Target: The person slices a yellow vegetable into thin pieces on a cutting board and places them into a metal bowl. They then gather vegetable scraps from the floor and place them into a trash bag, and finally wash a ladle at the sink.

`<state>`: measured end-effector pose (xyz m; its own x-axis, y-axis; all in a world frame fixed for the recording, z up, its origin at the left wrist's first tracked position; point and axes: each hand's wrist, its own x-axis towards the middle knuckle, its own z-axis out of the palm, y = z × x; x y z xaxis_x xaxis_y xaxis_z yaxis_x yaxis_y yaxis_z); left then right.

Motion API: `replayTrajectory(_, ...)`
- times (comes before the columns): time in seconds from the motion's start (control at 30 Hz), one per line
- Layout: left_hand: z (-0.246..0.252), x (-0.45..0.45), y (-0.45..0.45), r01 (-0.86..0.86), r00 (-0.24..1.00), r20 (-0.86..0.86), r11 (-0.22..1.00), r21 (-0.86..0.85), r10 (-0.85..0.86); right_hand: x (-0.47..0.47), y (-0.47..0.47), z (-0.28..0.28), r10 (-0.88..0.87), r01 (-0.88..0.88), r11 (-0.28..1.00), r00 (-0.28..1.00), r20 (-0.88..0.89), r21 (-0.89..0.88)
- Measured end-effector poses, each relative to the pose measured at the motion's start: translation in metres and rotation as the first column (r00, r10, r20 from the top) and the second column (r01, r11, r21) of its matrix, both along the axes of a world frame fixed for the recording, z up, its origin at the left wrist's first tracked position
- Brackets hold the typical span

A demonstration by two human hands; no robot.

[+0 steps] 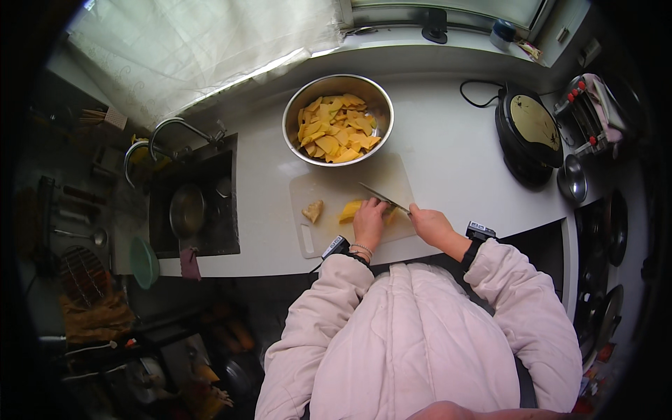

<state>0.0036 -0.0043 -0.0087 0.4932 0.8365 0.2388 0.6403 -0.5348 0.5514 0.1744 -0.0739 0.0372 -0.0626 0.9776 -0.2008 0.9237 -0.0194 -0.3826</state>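
Note:
My right hand [434, 227] grips a kitchen knife [382, 196], its blade angled up and left over the cutting board. My left hand [369, 223] holds down a piece of yellow-orange flesh [348, 211], perhaps pumpkin, with its fingertips close to the blade. Some cut pieces [391, 214] show between the knife and my left hand. Left of them, a knob of ginger [313, 211] lies on the white plastic cutting board [315, 185]. Behind the board stands a stainless steel bowl [387, 116], holding many flat slices [336, 127] of the same colour.
On the left is a sink [224, 231] with a metal pan [187, 210] inside and a faucet [181, 122] above. A green basin [143, 261] stands beside it. To the right sit a black electric griddle [529, 131], a small metal bowl [572, 178] and a stove [590, 252].

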Motion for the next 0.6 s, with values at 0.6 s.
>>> replayTrajectory(0.6, 0.005, -0.002, -0.002, -0.010, 0.997, 0.079, 1.000, -0.006, 0.010, -0.007, 0.007, 0.003, -0.034, 0.034, 0.999, 0.999, -0.016, -0.040)
